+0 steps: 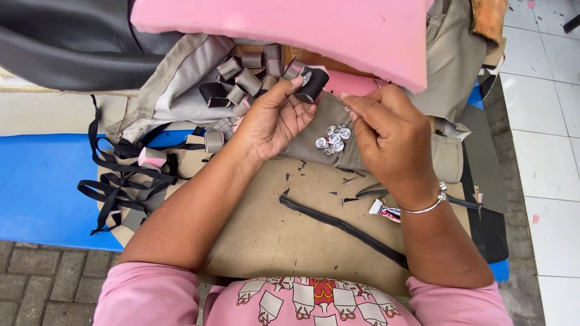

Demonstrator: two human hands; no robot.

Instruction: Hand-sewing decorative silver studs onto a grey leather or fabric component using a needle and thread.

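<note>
both hands pinch a black cap (314, 83) above silver discs (333, 139).

An upholstery or sewing workshop, set up at floor level: a slab of pink foam (314, 30), grey fabric covers (175, 84), black straps (115, 175), cut leatherette loops (248, 78) and small silver button shells (332, 139) crowd a tan work surface (272, 235), with trimmings scattered, beside white floor tiles (544, 121) and brick paving (42, 278).
</note>
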